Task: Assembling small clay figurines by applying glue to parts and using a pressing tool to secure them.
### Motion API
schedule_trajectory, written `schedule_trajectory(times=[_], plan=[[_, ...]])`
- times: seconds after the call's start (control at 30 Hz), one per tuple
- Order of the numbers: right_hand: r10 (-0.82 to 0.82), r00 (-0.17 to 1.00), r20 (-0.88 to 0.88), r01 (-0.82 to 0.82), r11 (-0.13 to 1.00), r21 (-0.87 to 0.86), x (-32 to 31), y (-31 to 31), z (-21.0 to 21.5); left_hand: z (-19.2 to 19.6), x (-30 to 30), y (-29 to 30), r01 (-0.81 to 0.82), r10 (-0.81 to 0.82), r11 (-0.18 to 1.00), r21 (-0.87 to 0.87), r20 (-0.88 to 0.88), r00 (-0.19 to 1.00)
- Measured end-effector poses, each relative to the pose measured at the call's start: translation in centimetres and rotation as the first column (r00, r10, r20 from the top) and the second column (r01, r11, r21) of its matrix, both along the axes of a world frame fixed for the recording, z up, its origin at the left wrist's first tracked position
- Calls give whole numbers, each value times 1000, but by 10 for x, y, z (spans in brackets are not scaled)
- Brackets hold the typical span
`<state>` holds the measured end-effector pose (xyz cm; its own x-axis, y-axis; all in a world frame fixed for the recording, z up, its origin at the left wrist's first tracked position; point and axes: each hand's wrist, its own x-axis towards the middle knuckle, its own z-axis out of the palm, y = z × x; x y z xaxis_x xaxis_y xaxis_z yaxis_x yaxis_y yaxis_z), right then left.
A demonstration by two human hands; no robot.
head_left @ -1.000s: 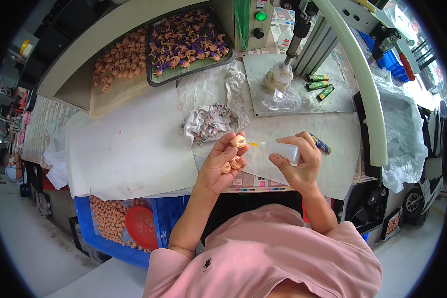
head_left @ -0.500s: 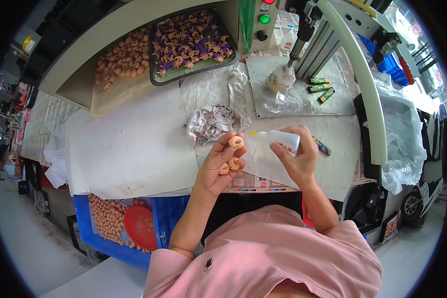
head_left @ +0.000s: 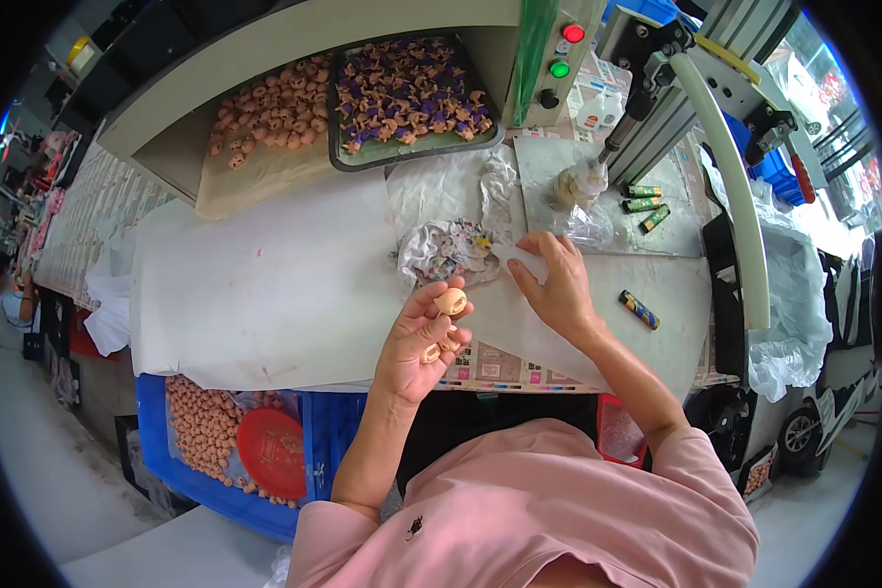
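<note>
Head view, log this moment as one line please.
left hand: holds small tan doll head | right hand: on clear bag | surface: white table cover

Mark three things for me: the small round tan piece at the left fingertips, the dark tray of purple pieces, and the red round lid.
small round tan piece [head_left: 451, 301], head view, its rounded front.
dark tray [head_left: 335, 132], head view, its left rim.
red round lid [head_left: 271, 452], head view, its flat middle.

I see the tray [head_left: 416, 152] of small pieces at the back of the worktop [head_left: 265, 284], a loose heap [head_left: 265, 108] to its left. The rag [head_left: 441, 250] lies before the tray, three lighters [head_left: 647, 204] to its right, and a bin [head_left: 216, 441] sits under the front edge.
</note>
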<state>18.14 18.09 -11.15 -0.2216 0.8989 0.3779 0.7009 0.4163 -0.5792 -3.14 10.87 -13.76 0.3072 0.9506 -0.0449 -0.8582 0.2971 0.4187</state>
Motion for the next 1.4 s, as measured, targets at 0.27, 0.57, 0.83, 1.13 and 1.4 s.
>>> schedule_trajectory(times=[0.27, 0.57, 0.83, 1.13, 1.4], plan=[[37, 999, 8, -37, 962, 272, -72, 102, 31, 12, -22, -18, 22, 16, 988, -151, 248, 969], [-221, 909, 353, 252, 967, -43, -118, 182, 50, 38, -34, -46, 39, 36, 967, -251, 289, 957], [-170, 844, 508, 195, 981, 3, -104, 195, 40, 57, -13, -54, 45, 10, 974, -222, 239, 971], [-176, 955, 239, 161, 984, 83, -57, 171, 43, 54, 8, -46, 26, 15, 974, -226, 177, 984], [116, 976, -182, -119, 993, -7, -30, 126, 58, 36, 17, -20, 7, 13, 974, -227, 84, 996]])
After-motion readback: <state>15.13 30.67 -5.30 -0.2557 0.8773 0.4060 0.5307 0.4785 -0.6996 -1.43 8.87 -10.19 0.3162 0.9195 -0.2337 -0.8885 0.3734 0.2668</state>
